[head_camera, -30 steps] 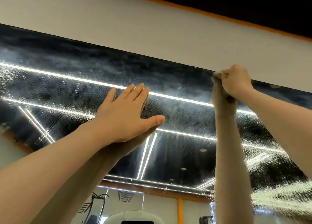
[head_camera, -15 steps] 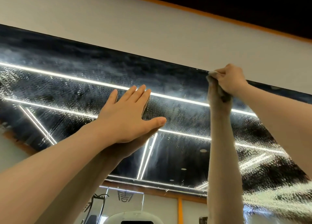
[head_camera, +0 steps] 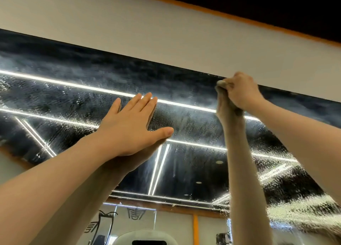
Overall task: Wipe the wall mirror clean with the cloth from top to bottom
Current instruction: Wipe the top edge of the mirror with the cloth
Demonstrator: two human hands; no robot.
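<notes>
At upper right, the right hand (head_camera: 239, 91) grips the cloth (head_camera: 221, 83) against the mirror's (head_camera: 73, 69) top edge; the left hand (head_camera: 129, 128) presses flat, fingers straight.

A wall mirror (head_camera: 77, 89) of glossy glass, its surface wet and beaded with fine water droplets, with hazy, streaky smears across the upper part. Bright light strips reflect sharply in it. Above it, the wall (head_camera: 129, 28) looks smooth and matt, painted off-white, edged by a thin orange trim (head_camera: 230, 15) with a flat finish. A small wad of soft, dull grey cloth (head_camera: 221, 83) shows at the top of the right hand (head_camera: 239, 91). The left hand (head_camera: 132, 126) lies bare on the wet glass.
</notes>
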